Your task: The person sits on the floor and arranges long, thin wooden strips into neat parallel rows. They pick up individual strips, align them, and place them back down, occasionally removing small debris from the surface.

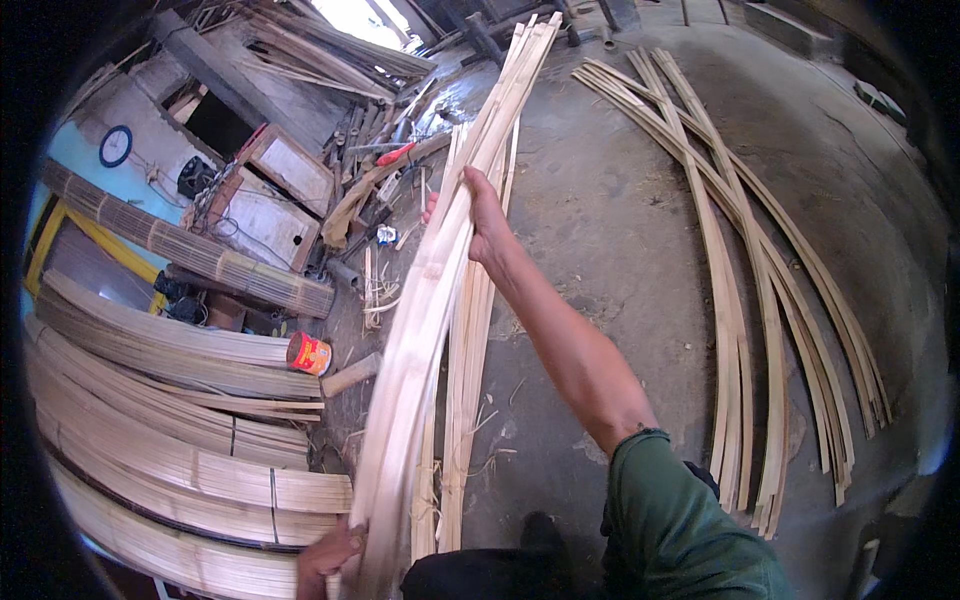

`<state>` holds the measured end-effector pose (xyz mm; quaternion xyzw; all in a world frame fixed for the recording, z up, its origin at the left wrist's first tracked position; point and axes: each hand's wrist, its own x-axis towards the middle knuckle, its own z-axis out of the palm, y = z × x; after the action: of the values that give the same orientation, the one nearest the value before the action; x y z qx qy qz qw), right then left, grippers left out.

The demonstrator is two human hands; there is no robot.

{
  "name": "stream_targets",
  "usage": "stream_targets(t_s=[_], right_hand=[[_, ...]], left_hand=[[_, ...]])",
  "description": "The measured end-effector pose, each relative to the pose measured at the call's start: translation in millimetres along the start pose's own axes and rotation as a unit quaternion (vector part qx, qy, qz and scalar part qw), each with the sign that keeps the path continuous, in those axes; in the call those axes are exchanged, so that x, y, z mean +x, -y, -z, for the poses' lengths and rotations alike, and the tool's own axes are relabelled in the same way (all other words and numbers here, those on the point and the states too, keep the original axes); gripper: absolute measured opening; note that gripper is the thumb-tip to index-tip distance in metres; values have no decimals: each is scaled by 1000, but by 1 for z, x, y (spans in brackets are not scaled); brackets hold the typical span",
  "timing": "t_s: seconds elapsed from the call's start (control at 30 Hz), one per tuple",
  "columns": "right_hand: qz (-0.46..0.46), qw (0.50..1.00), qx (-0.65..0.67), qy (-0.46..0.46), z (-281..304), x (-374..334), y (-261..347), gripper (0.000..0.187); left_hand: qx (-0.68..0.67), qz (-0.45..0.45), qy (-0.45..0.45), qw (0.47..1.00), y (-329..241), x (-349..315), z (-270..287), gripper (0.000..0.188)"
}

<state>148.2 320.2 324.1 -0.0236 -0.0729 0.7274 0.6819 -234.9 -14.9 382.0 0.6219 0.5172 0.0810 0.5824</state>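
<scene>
Nearest was a green sleeve [690, 525]; beyond it, the right hand [484, 215] gripped a bundle of pale strips [415, 310] while the left hand [330, 556] clasped its lower end, slanting above other strips [470, 375] on the grey floor [600, 260].

The held slats [425, 270] are positioned in the middle, above lower slats [470, 340] laid on the floor [580, 200]. Crossed slats [722, 300] are spread to the right. Bundles [200, 475] are ranged to the left, with a tub [312, 354] at one inner end.
</scene>
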Motion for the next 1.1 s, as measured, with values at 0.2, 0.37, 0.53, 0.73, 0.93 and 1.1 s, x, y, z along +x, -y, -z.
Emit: stream_targets(t_s=[0.2,0.37,0.53,0.73,0.93,1.1], right_hand=[[-38,996,-82,-20,61,27,-10,63],[34,913,-378,-152,207,39,48,88],[-191,837,-467,-213,299,-143,-54,94],[-241,912,-261,-205,273,-257,-123,101],[-183,960,-57,-202,266,-250,-147,97],[-94,925,-250,-270,226,-258,-139,81]], left_hand=[[-241,79,145,956,81,46,-42,80],[-350,158,198,902,99,137,-93,69],[-392,257,112,876,194,176,-128,63],[-455,151,226,848,212,198,-148,66],[-405,152,179,884,195,198,-146,67],[-443,125,173,871,228,195,-158,65]])
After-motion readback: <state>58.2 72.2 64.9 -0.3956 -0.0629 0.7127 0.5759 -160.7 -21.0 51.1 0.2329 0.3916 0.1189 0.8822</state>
